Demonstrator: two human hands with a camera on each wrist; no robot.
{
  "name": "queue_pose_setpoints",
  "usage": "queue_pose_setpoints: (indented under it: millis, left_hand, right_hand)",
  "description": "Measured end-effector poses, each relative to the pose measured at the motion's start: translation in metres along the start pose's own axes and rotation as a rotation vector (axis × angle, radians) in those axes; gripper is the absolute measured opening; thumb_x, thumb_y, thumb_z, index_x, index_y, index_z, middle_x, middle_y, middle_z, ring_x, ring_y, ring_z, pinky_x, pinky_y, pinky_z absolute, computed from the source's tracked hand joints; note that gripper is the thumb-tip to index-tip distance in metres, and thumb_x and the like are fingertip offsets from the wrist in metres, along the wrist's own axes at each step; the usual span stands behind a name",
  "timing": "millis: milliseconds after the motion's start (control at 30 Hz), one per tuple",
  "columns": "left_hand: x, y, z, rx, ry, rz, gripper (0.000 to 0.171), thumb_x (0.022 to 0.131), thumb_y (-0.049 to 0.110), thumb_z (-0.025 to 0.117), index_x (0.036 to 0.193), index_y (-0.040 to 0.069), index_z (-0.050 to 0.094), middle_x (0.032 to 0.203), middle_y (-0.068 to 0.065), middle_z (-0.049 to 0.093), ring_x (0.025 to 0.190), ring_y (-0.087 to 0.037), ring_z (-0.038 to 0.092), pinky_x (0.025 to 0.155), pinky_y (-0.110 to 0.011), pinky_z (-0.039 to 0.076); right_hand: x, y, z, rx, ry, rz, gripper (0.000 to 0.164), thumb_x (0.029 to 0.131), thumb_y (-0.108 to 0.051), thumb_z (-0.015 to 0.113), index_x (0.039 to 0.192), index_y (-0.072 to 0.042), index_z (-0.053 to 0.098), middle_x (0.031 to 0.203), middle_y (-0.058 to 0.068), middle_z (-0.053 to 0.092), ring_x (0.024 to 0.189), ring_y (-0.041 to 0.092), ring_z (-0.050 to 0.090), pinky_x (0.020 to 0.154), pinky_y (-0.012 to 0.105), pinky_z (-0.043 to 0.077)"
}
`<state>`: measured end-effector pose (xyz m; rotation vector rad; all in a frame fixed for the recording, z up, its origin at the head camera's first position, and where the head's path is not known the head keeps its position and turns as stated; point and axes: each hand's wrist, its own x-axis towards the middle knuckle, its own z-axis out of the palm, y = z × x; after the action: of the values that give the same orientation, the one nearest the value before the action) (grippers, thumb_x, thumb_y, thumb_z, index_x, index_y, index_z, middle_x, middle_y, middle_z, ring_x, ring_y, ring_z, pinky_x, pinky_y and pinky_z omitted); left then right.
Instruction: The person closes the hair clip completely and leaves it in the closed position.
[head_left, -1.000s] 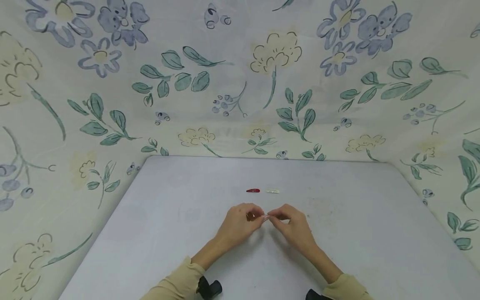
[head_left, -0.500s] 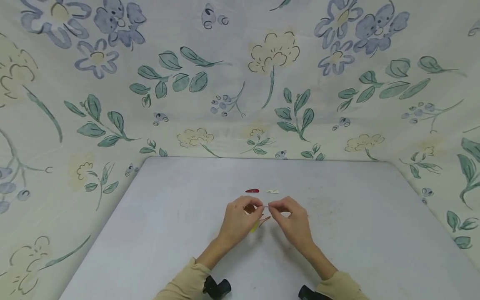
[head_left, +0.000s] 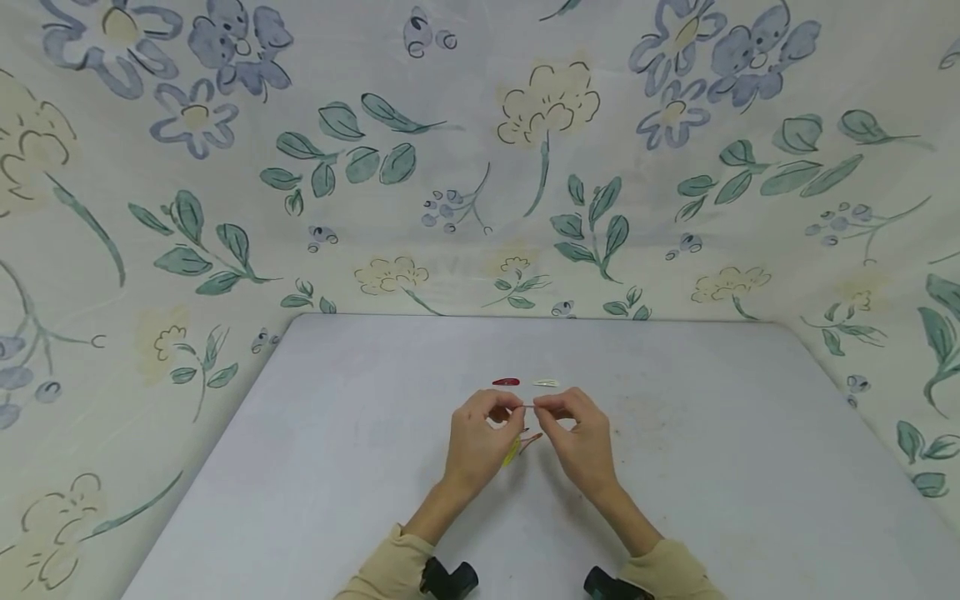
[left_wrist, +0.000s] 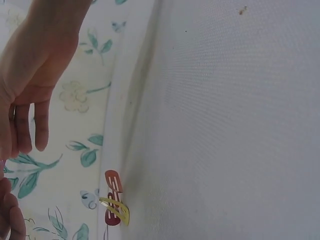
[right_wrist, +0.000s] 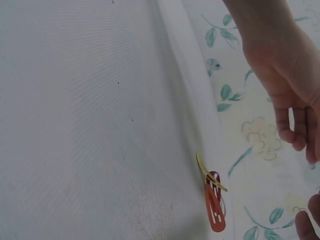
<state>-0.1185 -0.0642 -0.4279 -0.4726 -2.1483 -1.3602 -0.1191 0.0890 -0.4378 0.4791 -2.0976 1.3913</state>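
In the head view my left hand [head_left: 480, 437] and right hand [head_left: 581, 433] are raised over the table, fingertips close together. Thumb and forefinger of each pinch one end of a thin pink hair clip [head_left: 528, 407], seen nearly edge-on. Just below them lie a yellow snap hair clip [head_left: 512, 451] and an orange one [head_left: 530, 442], partly covered by the left hand. Both wrist views show the yellow clip [left_wrist: 122, 214] and orange clip [right_wrist: 215, 212] overlapping a dark red clip [left_wrist: 112, 210]. The held clip is mostly out of the wrist views.
Beyond the hands, a red hair clip [head_left: 506, 382] and a whitish one [head_left: 546, 383] lie side by side on the white tabletop [head_left: 360, 417]. Flower-printed cloth [head_left: 450, 208] rises behind the table's back edge and along its sides.
Both hands have moved a little away from me with the pink clip, which now looks thinner. The yellow and orange clips have come into sight beneath them.
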Motion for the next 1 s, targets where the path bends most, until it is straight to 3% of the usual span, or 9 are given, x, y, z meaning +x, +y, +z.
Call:
queue_pose_setpoints:
  millis: [433,667,1000]
  left_hand:
    - [-0.001,0.000,0.009,-0.014,0.091,-0.019,0.010,0.078,-0.001,0.073,0.082,0.008,0.071,0.078,-0.002,0.067,0.069,-0.015,0.061,0.062,-0.027,0.052]
    - [-0.005,0.002,0.016,0.031,0.141,-0.059,0.009,0.078,0.000,0.073,0.081,0.008,0.071,0.077,-0.001,0.066,0.067,-0.013,0.059,0.061,-0.026,0.051]
    - [-0.006,0.000,0.014,0.038,0.127,-0.054,0.009,0.078,-0.001,0.073,0.080,0.008,0.071,0.075,0.000,0.066,0.065,-0.014,0.058,0.059,-0.022,0.048]
  right_hand:
    - [-0.002,0.002,0.007,0.034,0.073,-0.008,0.015,0.083,0.005,0.073,0.091,-0.008,0.073,0.084,0.005,0.067,0.076,0.011,0.063,0.069,0.020,0.054]
    - [-0.004,0.000,0.014,-0.044,0.155,-0.004,0.015,0.081,0.006,0.075,0.089,-0.006,0.072,0.081,0.002,0.065,0.073,0.011,0.061,0.065,0.021,0.054]
    - [-0.003,-0.001,0.012,-0.059,0.095,0.026,0.012,0.083,0.003,0.074,0.090,-0.006,0.072,0.082,0.001,0.065,0.074,0.011,0.063,0.066,0.022,0.055]
